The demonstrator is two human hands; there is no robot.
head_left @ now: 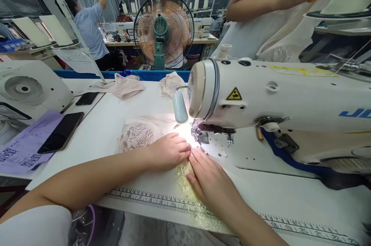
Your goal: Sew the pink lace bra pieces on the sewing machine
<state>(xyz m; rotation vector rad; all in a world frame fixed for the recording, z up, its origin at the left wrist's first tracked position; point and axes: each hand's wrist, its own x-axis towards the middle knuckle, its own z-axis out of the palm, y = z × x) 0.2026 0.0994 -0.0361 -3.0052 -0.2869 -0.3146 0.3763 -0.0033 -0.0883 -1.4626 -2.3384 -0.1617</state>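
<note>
A white sewing machine (249, 91) stands on the table, its needle area brightly lit by a small lamp (180, 107). Just in front of the needle, my left hand (169, 151) lies with its fingers curled together at the edge of pale pink lace fabric (136, 137). What those fingertips pinch is hidden. My right hand (207, 174) rests beside it, fingers stretched out and lying flat on a shiny yellowish translucent strip (187, 184). The strip runs under that hand and over the table's front edge. The fingertips of both hands nearly meet.
A ruler tape (153, 199) runs along the front edge. At the left lie a phone (61, 132) and a purple sheet (21, 157). Lace pieces (127, 85) lie at the back, before a large fan (164, 29). Two other people (88, 26) are nearby.
</note>
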